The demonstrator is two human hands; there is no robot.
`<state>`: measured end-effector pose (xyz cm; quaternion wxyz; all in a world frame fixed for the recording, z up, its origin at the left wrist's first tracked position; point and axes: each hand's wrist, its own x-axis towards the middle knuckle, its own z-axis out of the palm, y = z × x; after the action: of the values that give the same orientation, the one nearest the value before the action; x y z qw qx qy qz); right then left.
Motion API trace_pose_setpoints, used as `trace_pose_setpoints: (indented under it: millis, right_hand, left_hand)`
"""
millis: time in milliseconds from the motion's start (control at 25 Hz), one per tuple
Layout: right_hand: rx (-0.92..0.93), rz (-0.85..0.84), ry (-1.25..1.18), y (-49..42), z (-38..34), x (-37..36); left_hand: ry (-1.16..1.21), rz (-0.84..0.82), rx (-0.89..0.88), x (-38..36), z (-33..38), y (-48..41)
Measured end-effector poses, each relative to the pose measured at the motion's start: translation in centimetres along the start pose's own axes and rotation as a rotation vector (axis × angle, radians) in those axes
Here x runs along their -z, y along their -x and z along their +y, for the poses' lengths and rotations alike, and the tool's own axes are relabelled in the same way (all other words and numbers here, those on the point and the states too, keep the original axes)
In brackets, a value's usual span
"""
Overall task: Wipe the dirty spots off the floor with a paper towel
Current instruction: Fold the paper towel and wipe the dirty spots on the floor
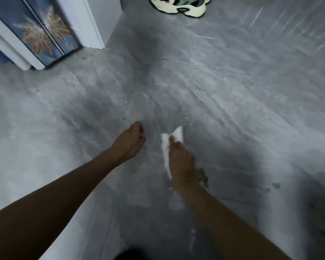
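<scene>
Floor [233,91] is grey, marbled-looking tile with pale scuffy streaks all over, and a thin grout line [129,102] runs away from me just left of centre. My right hand [182,162] is down at the floor gripping the paper towel [166,147], fingers closed over it, with the white sheet poking out on the far and left side of my knuckles. Can't tell how much of the towel is actually flat on the tile, since my hand covers most of it. The dirty spots [202,175] are dark smudges just right of that wrist, partly hidden behind it, and a few smaller marks [276,185] sit further right in the shadow. My left hand [129,141] hangs just left of the towel with its fingers loosely curled in, nothing in them that I can see. Far left there's a blue panel [43,38] with a tan leaf print, set in a white frame [86,21], reaching down to the floor. At the far edge sits a cream, black and green thing [182,6], maybe a shoe, cut off at the top so I can't say for sure. Something dark [128,256] is cropped at the near edge too. Whole view is a bit blurry, so the fine specks are hard to make out.
</scene>
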<state>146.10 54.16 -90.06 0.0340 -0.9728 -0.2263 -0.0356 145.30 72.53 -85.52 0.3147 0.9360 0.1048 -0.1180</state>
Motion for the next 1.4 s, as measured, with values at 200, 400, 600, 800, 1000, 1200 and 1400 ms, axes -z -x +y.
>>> trace_pose_setpoints:
  millis: [200,400,600,800,1000,1200,1400]
  right_hand:
    - [0.708,-0.185,-0.059,2.0,1.5,0.7]
    - [0.023,-0.070,0.054,-1.7,18.4,2.4]
    - [-0.061,0.017,0.023,2.9,8.2,0.5]
    - [0.407,-0.111,-0.086,10.3,9.8,1.8]
    - [-0.411,-0.044,-0.018,13.1,26.6,4.6]
    - [-0.848,-0.060,-0.085,10.4,22.2,3.9]
    - [0.111,-0.046,-0.075,11.0,16.4,1.2]
  left_hand:
    - [-0.045,0.025,-0.030,-0.4,0.3,0.0]
    - [-0.081,0.022,-0.078,-1.2,1.6,-0.7]
    - [-0.097,-0.012,-0.155,-2.8,4.7,-1.9]
    - [-0.134,-0.108,-0.315,-5.8,9.5,-2.5]
    - [-0.215,-0.203,-0.381,-9.1,13.1,-2.7]
    - [-0.514,-0.330,-0.273,-11.2,17.2,-2.1]
    - [-0.350,-0.403,-0.371,-10.0,22.3,-3.8]
